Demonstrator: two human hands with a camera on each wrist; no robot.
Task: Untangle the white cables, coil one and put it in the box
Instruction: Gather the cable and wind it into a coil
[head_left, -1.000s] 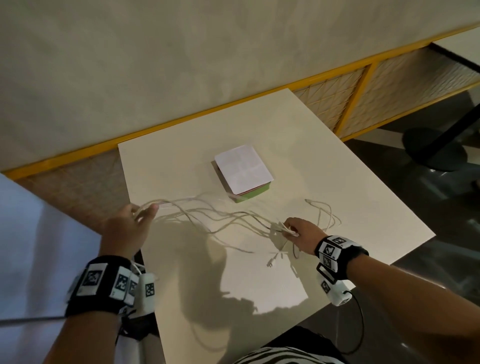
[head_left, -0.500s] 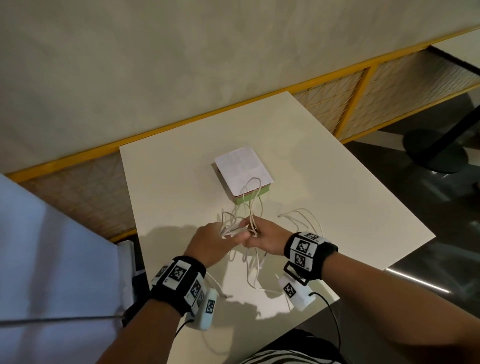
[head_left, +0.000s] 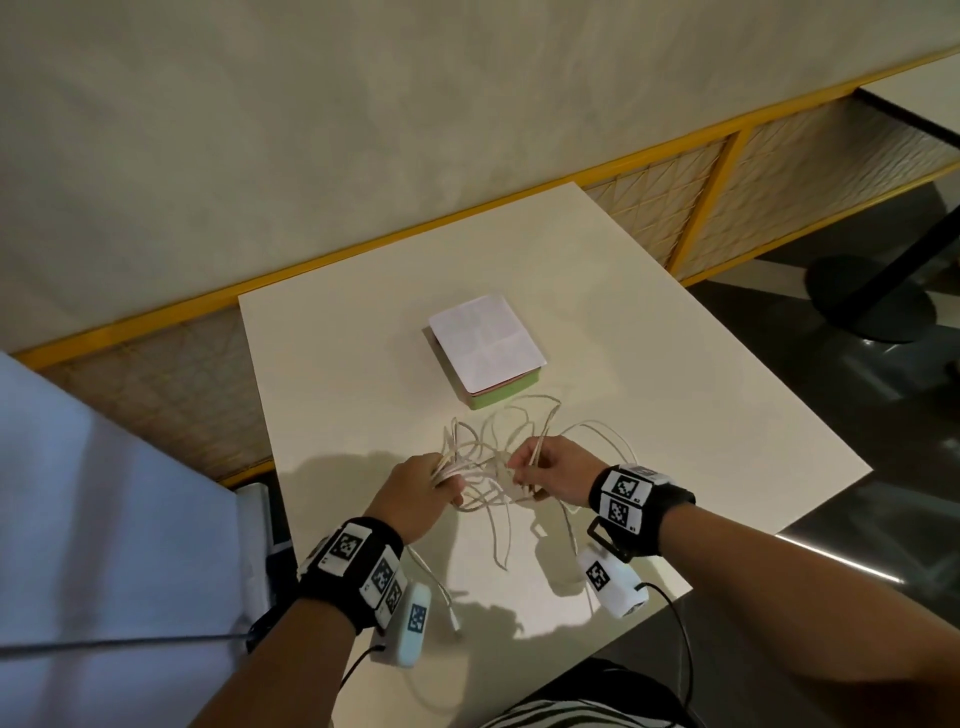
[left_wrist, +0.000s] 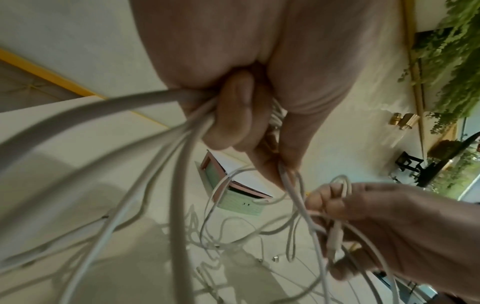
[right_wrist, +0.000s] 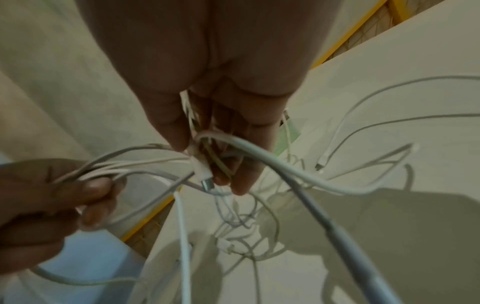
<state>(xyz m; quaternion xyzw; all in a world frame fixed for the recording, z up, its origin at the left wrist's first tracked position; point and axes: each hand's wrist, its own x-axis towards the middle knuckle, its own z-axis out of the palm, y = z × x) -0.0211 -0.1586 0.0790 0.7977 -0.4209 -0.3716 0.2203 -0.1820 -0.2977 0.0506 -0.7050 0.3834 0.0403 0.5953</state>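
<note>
A pale rectangular table (head_left: 649, 322) carries the whole scene, seen from above in the head view. Near its centre sits the box (head_left: 487, 349), green-sided with a white lid lying on top; whether that lid is loose or seated cannot be told. The white cables (head_left: 498, 441) form a loose tangle held above the tabletop just in front of the box, with several loops arching toward it and free ends trailing down to the near edge.

The left hand (head_left: 421, 493) is curled around a bundle of several strands, its fingers (left_wrist: 231, 121) folded over them where they fan out. The right hand (head_left: 550, 475) is close beside it, pinching a smaller group of strands together with a connector plug (right_wrist: 205, 181) whose metal tip points downward.

The step in hand is judged to be separation of the tangle. It is best done by keeping hold of the plug end as a known starting point, loosening the left grip so strands can slide, and feeding that one end back through each loop it crosses. Pulling the two hands apart while both clamp firmly would likely tighten the crossings. Lowering the mass to the table would let individual loops be told apart.
</note>
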